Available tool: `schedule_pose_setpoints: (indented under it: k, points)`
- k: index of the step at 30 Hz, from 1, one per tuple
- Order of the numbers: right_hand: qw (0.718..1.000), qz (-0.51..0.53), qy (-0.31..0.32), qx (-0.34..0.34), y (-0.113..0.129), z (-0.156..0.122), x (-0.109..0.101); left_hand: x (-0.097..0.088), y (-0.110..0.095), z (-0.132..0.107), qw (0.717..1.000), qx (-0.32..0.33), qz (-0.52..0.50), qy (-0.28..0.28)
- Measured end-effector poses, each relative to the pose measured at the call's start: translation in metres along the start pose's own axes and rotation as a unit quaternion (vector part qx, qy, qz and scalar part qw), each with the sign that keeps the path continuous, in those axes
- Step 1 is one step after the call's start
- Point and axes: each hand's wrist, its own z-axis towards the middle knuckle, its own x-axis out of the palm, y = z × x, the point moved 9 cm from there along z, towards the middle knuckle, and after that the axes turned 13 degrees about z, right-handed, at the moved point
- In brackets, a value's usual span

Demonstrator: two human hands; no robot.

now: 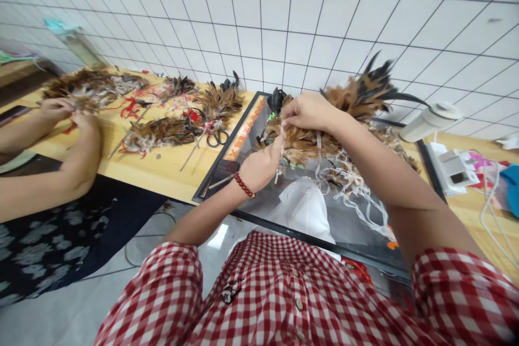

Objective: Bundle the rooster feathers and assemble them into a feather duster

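Observation:
My left hand, with a red beaded bracelet on its wrist, is closed with its fingertips pinched in front of brown feathers. Just above it, my right hand pinches at the same spot, so the fingertips of both nearly meet. Whatever thin thing lies between them is too small and blurred to name. A bunch of brown and black feathers stands behind my right forearm. White ribbons trail from the feathers over a dark framed board. Crumpled white sheer material lies nearest my body.
To the left, a co-worker's hands work at feathers. More feather bunches, red strings and scissors lie on the wooden table. A white lidded cup and white cables are at right. The tiled wall stands behind.

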Motion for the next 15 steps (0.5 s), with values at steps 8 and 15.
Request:
schedule_pose_setpoints:
  k: [8,15]
  points:
    - [0.992,0.120,0.005,0.044,-0.034,0.015,-0.014,-0.025,0.014,0.012,0.983,0.131,0.119,-0.057]
    - [0.893,0.315,-0.086,0.308,-0.197,-0.117,-0.057,-0.022,0.096,-0.012,0.994,0.104,-0.031,-0.016]
